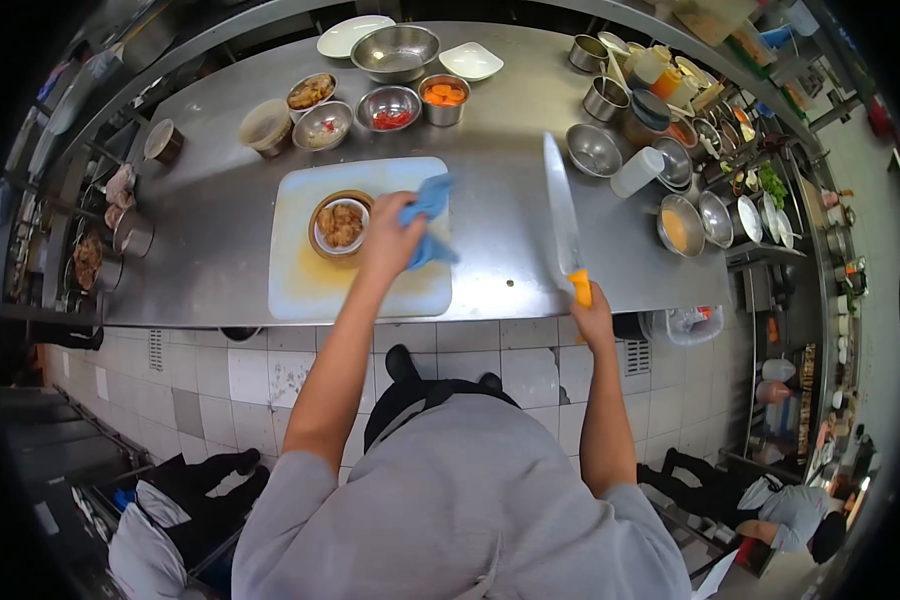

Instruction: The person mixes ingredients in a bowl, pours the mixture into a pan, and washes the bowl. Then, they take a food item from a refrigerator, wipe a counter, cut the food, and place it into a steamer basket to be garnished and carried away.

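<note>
My left hand (394,236) is closed on a blue cloth (430,215) over the right part of a white cutting board (305,190). Just left of that hand, a white bowl of browned food pieces (340,226) sits within a round brown rim (317,244) on the board. A yellowish-brown stain marks the board below the bowl. In my right hand (596,318) is a large kitchen knife (562,210), gripped by its yellow handle at the table's front edge. Its blade points away from me above the steel table.
Behind the board stand metal bowls with sliced carrots (443,95), red pieces (390,112) and other food. Bowls, a white cup (637,172) and squeeze bottles (653,65) crowd the right side. Two other people (165,525) are behind me, at lower left and lower right.
</note>
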{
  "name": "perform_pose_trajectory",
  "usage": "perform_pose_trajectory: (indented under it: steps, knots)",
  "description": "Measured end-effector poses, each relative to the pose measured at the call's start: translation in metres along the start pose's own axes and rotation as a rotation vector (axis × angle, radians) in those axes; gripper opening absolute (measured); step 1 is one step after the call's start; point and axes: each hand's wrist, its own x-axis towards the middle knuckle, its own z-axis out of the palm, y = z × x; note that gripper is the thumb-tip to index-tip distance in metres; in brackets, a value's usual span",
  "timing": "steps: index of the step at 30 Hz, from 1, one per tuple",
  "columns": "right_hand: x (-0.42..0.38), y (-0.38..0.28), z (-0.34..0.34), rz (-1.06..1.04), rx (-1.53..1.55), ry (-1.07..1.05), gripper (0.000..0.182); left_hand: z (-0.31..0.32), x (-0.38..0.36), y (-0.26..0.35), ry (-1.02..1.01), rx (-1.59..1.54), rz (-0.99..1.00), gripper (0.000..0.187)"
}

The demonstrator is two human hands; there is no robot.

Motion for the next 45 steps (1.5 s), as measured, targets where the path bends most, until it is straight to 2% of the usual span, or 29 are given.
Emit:
perform_pose_trajectory:
  steps: [2,5,8,9,12,14,16,19,22,23,26,28,30,32,34,37,40,42,44,45]
  knots:
    - [-0.021,0.006,-0.026,0.034,0.022,0.039,0.042,0.06,0.004,-0.004,-0.076,0.29,0.034,0.031]
    - [-0.048,0.039,-0.063,0.024,0.03,0.067,0.046,0.114,-0.007,-0.012,-0.113,0.527,-0.066,0.028]
    - [-0.073,0.071,-0.094,0.122,0.093,0.077,0.043,0.155,-0.033,-0.003,-0.373,0.453,-0.056,0.024]
    - [-0.081,0.083,-0.102,0.125,0.077,0.077,0.042,0.164,-0.042,0.011,-0.391,0.252,-0.076,0.021]
    - [-0.089,0.11,-0.131,0.126,0.029,0.1,0.038,0.181,-0.02,0.029,-0.247,0.178,-0.034,0.027]
    - [-0.098,0.125,-0.149,0.145,-0.006,0.117,0.034,0.174,0.022,0.035,-0.242,0.382,0.019,0.026]
    - [-0.105,0.126,-0.16,0.23,0.083,0.117,0.037,0.177,0.057,0.012,-0.409,0.557,-0.091,0.028]
    - [-0.124,0.128,-0.166,0.287,0.135,0.133,0.036,0.198,0.047,-0.049,-0.345,1.009,0.235,0.033]
    - [-0.135,0.124,-0.168,0.302,0.151,0.127,0.034,0.198,0.024,-0.02,-0.569,0.93,0.023,0.033]
    - [-0.138,0.125,-0.168,0.304,0.162,0.12,0.034,0.195,0.01,-0.007,-0.587,0.93,-0.012,0.031]
    - [-0.144,0.141,-0.167,0.262,0.165,0.124,0.033,0.183,-0.052,0.032,-0.518,0.802,-0.178,0.03]
    - [-0.142,0.139,-0.166,0.259,0.21,0.141,0.033,0.168,-0.102,0.068,-0.477,0.678,-0.201,0.041]
    - [-0.143,0.14,-0.162,0.267,0.245,0.142,0.034,0.175,-0.136,0.096,-0.537,0.436,-0.339,0.053]
    - [-0.138,0.15,-0.162,0.279,0.255,0.119,0.036,0.218,-0.172,0.104,-0.582,0.151,-0.286,0.047]
    - [-0.136,0.155,-0.164,0.271,0.252,0.101,0.038,0.274,-0.208,0.111,-0.706,-0.041,0.011,0.042]
    - [-0.14,0.151,-0.178,0.277,0.225,0.117,0.04,0.268,-0.187,0.178,-0.93,-0.177,-0.162,0.034]
    - [-0.15,0.136,-0.193,0.29,0.252,0.152,0.041,0.236,-0.135,0.174,-0.791,-0.175,-0.233,0.034]
    - [-0.159,0.136,-0.198,0.308,0.269,0.178,0.042,0.229,-0.097,0.126,-0.564,-0.155,-0.089,0.033]
    - [-0.164,0.14,-0.202,0.325,0.269,0.199,0.042,0.223,-0.06,0.091,-0.483,0.185,-0.034,0.035]
    - [-0.165,0.138,-0.204,0.342,0.258,0.192,0.042,0.225,-0.051,0.094,-0.451,0.257,-0.135,0.034]
